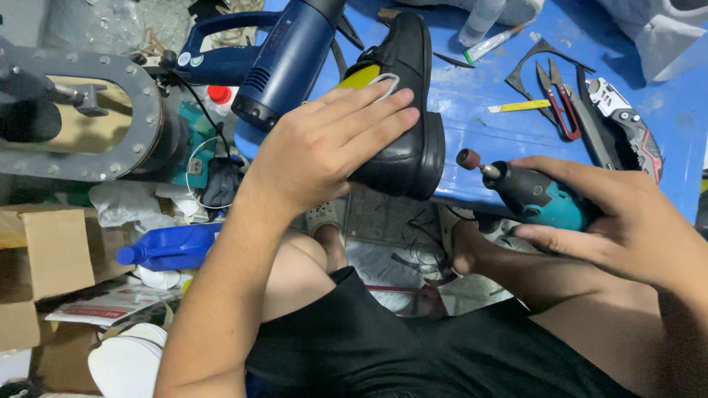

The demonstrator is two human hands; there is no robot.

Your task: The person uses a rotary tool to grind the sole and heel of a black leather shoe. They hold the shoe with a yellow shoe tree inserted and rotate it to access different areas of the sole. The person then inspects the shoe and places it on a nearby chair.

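Head view: cluttered blue table point(472, 110), workshop floor point(383, 221).

Shoe point(405, 110): being held on the tabletop point(487, 125) edge, left of the rotary tool point(527, 195).
Heat gun point(284, 63): lying behind the shoe.

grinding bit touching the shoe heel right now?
No. The grinding bit of the rotary tool in the right hand sits apart from the heel of the black shoe, with blue table showing between them.
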